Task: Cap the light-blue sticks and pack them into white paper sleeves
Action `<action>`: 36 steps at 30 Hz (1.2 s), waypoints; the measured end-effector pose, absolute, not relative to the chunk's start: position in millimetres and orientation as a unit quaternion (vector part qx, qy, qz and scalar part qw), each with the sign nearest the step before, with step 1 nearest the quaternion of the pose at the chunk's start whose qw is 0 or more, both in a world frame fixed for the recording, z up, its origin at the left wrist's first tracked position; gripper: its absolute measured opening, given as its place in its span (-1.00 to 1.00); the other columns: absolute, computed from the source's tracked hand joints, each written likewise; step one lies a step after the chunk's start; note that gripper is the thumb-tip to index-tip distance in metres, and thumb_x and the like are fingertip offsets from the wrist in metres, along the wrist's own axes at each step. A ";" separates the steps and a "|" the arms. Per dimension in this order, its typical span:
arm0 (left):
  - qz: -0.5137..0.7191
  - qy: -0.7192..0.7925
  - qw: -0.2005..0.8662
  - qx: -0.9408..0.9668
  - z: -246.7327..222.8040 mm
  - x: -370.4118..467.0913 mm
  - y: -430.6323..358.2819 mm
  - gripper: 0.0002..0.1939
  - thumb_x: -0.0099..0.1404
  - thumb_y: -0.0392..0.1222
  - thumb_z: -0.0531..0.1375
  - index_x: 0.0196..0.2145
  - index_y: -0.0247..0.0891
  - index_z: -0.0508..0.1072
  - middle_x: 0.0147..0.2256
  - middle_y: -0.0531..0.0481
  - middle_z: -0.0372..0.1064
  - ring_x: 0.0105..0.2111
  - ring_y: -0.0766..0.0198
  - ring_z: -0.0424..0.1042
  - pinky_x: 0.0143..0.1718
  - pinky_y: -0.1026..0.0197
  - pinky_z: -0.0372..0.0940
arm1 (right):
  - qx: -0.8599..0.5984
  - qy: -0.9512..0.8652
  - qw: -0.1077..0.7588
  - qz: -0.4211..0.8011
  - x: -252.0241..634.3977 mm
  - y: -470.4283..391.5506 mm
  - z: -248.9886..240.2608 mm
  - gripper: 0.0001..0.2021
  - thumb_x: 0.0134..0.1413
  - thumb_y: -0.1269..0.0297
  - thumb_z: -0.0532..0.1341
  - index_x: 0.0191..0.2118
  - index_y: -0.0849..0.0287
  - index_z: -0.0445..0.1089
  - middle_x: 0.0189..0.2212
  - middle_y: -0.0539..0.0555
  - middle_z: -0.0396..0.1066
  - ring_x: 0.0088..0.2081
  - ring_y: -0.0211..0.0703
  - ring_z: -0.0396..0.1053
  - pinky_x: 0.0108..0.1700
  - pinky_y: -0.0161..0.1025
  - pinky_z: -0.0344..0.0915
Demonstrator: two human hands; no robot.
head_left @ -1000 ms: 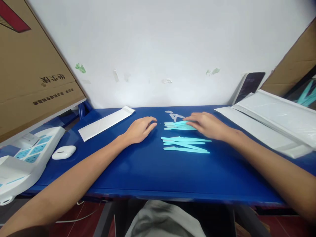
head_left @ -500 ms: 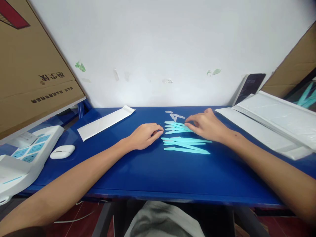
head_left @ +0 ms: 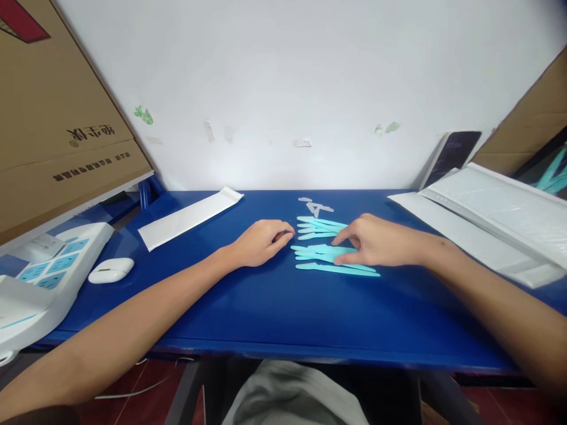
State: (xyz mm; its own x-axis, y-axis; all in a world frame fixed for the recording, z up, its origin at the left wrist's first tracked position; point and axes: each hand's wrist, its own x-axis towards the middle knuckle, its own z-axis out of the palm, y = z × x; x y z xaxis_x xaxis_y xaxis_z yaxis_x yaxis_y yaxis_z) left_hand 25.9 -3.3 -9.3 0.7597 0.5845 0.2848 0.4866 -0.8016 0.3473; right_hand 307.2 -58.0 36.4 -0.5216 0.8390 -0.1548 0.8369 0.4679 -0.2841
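Observation:
Several slim turquoise sticks lie on the blue table in two groups, a far group [head_left: 315,226] and a near group [head_left: 319,254]. My right hand [head_left: 370,241] is over the right part of the near group, thumb and index finger apart and touching or just above the sticks. My left hand [head_left: 264,242] rests on the table left of the sticks, its fingers curled together; whether anything is inside is hidden. Small whitish translucent pieces [head_left: 315,208] lie beyond the far group.
A white sleeve [head_left: 190,218] and a white earbud case [head_left: 111,270] lie left, beside a power strip [head_left: 75,289]. White packages [head_left: 500,218] and a phone [head_left: 454,154] are at right. A cardboard box [head_left: 66,106] stands left.
My right hand has moved nearer, from the far group of sticks to the near group, and its thumb and index finger have spread. My left hand has stayed in place.

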 end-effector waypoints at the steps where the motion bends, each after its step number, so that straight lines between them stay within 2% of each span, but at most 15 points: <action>1: 0.193 0.288 0.129 0.929 -9.2 26.0 -3.4 -0.65 0.52 -0.12 -0.02 -0.06 -0.28 0.53 -0.18 -0.10 0.55 -0.26 0.19 0.49 -0.22 0.19 0.28 | -0.489 -0.856 0.004 0.167 307.8 -57.2 35.9 -0.44 0.11 -0.18 0.24 -0.02 0.22 0.58 -0.53 0.04 0.46 -0.55 -0.20 0.31 -0.46 -0.23 0.12; 6: 0.194 0.283 0.134 0.930 -9.5 26.4 -2.6 -0.66 0.51 -0.12 -0.01 -0.06 -0.28 0.53 -0.18 -0.09 0.55 -0.27 0.21 0.49 -0.22 0.20 0.28 | -0.469 -0.864 0.044 0.176 307.5 -55.3 32.4 -0.63 0.14 -0.09 0.23 -0.28 0.13 0.57 -0.33 0.08 0.52 -0.41 -0.17 0.37 -0.38 -0.24 0.17; 11: 0.196 0.281 0.148 0.928 -9.3 26.0 -1.3 -0.66 0.51 -0.11 0.00 -0.07 -0.28 0.53 -0.18 -0.08 0.55 -0.28 0.21 0.48 -0.24 0.21 0.27 | -0.454 -0.868 0.063 0.190 310.0 -52.7 27.8 -0.73 0.16 0.04 0.21 -0.36 0.10 0.53 -0.44 0.01 0.41 -0.47 -0.23 0.25 -0.41 -0.25 0.13; 14: 0.204 0.286 0.168 0.921 -9.6 25.0 -0.2 -0.65 0.51 -0.08 -0.01 -0.06 -0.26 0.53 -0.21 -0.05 0.54 -0.32 0.23 0.46 -0.27 0.22 0.25 | -0.448 -0.867 0.073 0.205 310.1 -52.0 27.2 -0.74 0.15 0.07 0.21 -0.38 0.12 0.52 -0.49 -0.01 0.33 -0.50 -0.26 0.19 -0.43 -0.26 0.10; 19: 0.217 0.303 0.196 0.907 -11.2 23.3 1.8 -0.63 0.51 -0.06 -0.02 -0.07 -0.26 0.53 -0.37 0.03 0.47 -0.47 0.30 0.34 -0.36 0.25 0.19 | -0.452 -0.861 0.070 0.221 308.8 -53.1 31.4 -0.71 0.14 0.02 0.24 -0.38 0.13 0.52 -0.52 -0.03 0.27 -0.51 -0.28 0.15 -0.43 -0.27 0.08; 24: 0.219 0.297 0.200 0.908 -11.4 22.8 2.1 -0.64 0.50 -0.07 -0.01 -0.07 -0.26 0.53 -0.36 0.02 0.46 -0.46 0.31 0.34 -0.35 0.25 0.19 | -0.472 -0.850 0.043 0.231 311.6 -53.7 32.9 -0.69 0.08 -0.06 0.29 -0.34 0.10 0.53 -0.56 -0.07 0.19 -0.55 -0.30 0.09 -0.49 -0.27 0.03; 30: 0.214 0.292 0.192 0.912 -10.7 22.9 1.5 -0.66 0.49 -0.10 0.00 -0.09 -0.27 0.53 -0.39 0.04 0.45 -0.48 0.33 0.32 -0.35 0.25 0.18 | -0.474 -0.849 0.031 0.231 311.2 -53.9 31.8 -0.67 0.06 -0.09 0.29 -0.34 0.11 0.53 -0.60 -0.08 0.22 -0.58 -0.30 0.10 -0.52 -0.28 0.04; 36: 0.208 0.291 0.187 0.915 -10.8 23.6 1.8 -0.66 0.49 -0.10 0.00 -0.09 -0.27 0.53 -0.36 0.01 0.47 -0.47 0.32 0.33 -0.36 0.25 0.18 | -0.454 -0.862 0.025 0.225 309.1 -55.5 34.3 -0.72 0.09 0.00 0.26 -0.34 0.11 0.55 -0.59 -0.06 0.26 -0.59 -0.30 0.13 -0.52 -0.28 0.07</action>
State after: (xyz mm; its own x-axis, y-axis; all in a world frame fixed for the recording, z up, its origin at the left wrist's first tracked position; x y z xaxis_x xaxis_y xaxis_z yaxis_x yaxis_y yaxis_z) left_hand 23.6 1.8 -10.8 0.7442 0.6102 0.2717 0.4550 -0.7609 0.4627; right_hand 309.1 -55.5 34.3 -0.5860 0.7942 -0.1610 0.7717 0.4863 -0.4099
